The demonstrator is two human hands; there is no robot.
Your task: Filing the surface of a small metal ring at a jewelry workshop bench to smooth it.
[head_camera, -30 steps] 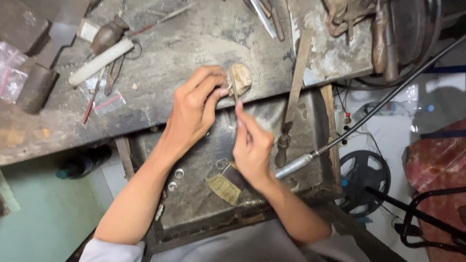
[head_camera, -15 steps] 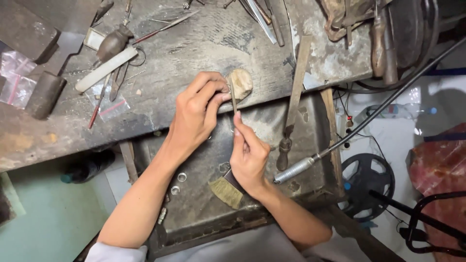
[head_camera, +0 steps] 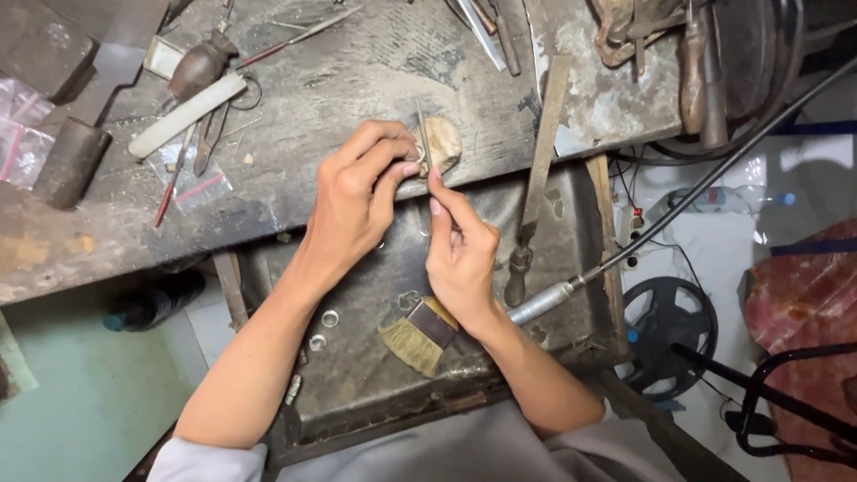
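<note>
Fingers (head_camera: 439,192) hold thin file (head_camera: 422,134) upright, pointing away.

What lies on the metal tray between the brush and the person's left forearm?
In the head view, two small metal rings lie on the dark tray, between the brush and the left forearm. Otherwise that stretch is bare.
</note>
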